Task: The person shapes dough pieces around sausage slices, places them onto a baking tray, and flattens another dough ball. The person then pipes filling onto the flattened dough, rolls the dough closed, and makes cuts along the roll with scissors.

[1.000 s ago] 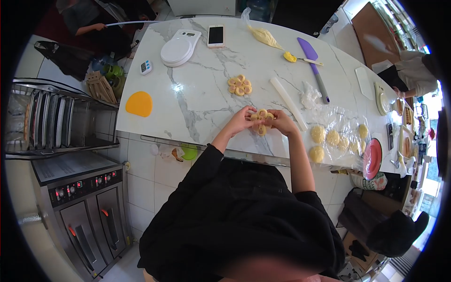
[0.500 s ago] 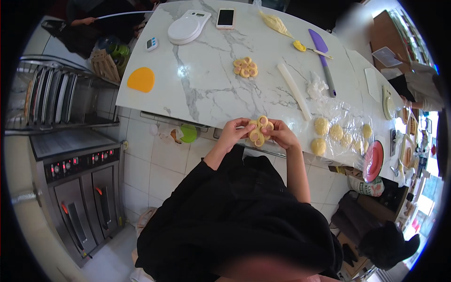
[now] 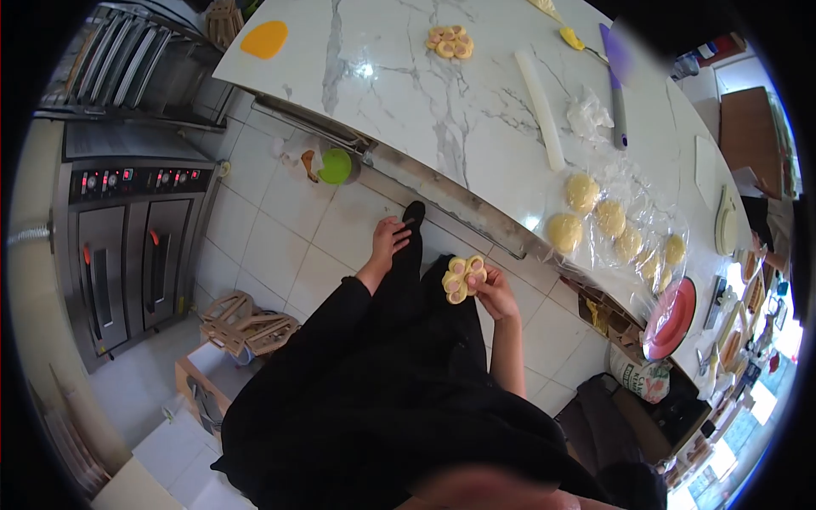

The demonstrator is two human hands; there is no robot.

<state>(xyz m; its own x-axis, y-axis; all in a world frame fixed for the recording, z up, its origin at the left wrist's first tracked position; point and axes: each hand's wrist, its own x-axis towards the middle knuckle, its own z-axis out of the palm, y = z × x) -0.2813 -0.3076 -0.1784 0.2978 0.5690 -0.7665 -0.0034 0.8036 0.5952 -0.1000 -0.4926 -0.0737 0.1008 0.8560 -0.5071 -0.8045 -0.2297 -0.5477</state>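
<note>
A flower-shaped piece of dough with pinkish sausage slices (image 3: pixel 460 280) is pinched in my right hand (image 3: pixel 496 294), off the table and in front of my body. My left hand (image 3: pixel 390 242) hangs over the floor, away from the dough, with its fingers apart and nothing in them. On the marble table (image 3: pixel 391 102) lies a second dough flower with sausage slices (image 3: pixel 450 42). Several round dough balls (image 3: pixel 582 193) rest at the table's near right, partly under clear plastic film (image 3: pixel 654 200).
A white rolling pin (image 3: pixel 541 110), a purple-and-grey spatula (image 3: pixel 615 93) and an orange scraper (image 3: pixel 264 39) lie on the table. A red plate (image 3: pixel 670 318) sits at its right edge. At left stands an oven (image 3: pixel 132 246); wooden pieces (image 3: pixel 246 323) are near my left side.
My left hand has let go of the dough flower and moved left. My right hand has brought the flower back from the table edge. The view has turned downward and left.
</note>
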